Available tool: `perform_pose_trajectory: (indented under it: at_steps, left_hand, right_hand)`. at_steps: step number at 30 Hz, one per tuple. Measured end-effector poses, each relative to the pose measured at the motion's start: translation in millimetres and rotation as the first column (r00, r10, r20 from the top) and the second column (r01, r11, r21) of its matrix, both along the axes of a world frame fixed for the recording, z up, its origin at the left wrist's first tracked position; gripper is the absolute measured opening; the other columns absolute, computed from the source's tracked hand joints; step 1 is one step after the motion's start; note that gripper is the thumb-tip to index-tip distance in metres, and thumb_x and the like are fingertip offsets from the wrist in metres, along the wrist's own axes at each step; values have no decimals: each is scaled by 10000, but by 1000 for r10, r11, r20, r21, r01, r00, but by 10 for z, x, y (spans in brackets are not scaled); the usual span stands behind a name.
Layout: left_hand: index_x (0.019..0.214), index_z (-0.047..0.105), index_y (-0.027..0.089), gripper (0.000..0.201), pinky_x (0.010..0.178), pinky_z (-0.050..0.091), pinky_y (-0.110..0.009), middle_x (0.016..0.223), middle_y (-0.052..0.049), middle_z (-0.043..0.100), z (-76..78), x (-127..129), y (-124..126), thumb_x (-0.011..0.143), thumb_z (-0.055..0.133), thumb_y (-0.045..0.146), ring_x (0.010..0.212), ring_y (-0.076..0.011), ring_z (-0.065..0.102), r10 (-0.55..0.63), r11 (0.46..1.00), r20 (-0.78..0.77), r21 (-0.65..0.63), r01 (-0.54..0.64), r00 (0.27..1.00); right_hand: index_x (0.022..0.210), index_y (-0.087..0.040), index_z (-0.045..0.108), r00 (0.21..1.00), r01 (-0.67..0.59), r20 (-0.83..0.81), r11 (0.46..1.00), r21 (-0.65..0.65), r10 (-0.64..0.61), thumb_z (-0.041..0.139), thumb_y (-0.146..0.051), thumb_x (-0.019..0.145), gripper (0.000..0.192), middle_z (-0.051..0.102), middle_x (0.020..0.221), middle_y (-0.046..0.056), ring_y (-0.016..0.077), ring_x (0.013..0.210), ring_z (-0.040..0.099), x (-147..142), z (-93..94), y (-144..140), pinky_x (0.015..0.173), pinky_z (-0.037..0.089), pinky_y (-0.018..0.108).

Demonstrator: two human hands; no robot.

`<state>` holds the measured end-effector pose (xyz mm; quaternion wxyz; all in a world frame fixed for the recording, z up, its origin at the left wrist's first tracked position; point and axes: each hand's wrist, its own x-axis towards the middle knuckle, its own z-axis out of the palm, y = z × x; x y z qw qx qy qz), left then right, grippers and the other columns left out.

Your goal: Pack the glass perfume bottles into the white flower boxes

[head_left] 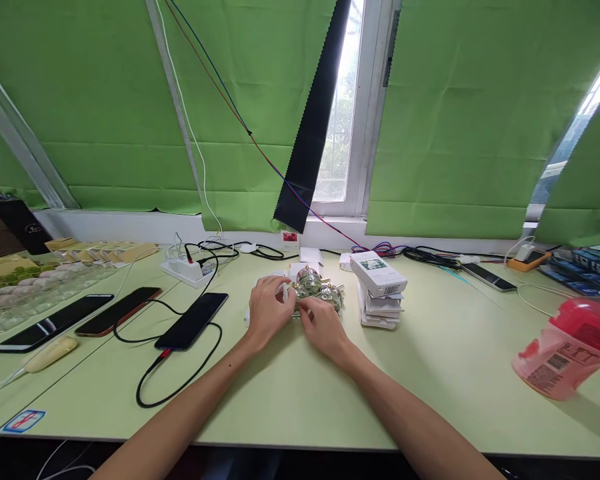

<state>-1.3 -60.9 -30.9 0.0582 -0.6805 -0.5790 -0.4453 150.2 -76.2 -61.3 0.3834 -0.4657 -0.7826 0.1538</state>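
Curls left grip (270, 308) and right grip (324, 325) beside shiny balls (311, 284); cannot tell whether clenched; has stacked boxes (380, 293) to their right.

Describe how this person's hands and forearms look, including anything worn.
The left hand and right hand wear no gloves, and no rings or watch show. The left forearm, marked by a small dark spot, and the right forearm are without sleeves.
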Motion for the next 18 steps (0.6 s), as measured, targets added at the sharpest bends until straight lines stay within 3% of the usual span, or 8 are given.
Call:
perform_pose_trajectory:
  at_steps: [7,18]
  left_hand:
    - [1268,662,190,486,1089,484,-471,1310,-98,710,3,9,-51,786,601,177,1288,-326,591,-72,994,-262,-92,49,962]
    - [1405,590,190,597,1220,376,-526,1414,-93,651,-40,-17,-71,808,574,185,1461,-377,438,-138,982,-404,-177,70,904]
  right_hand:
    - [905,-183,703,992,57,116,998,-37,-53,523,-102,960,204,753,948,64,196,863,677,2,42,-20,705,390,272]
    - [949,-206,722,983,101,163,993,-69,-88,511,-150,971,219,779,993,53,193,887,694,8,68,-28,685,359,281]
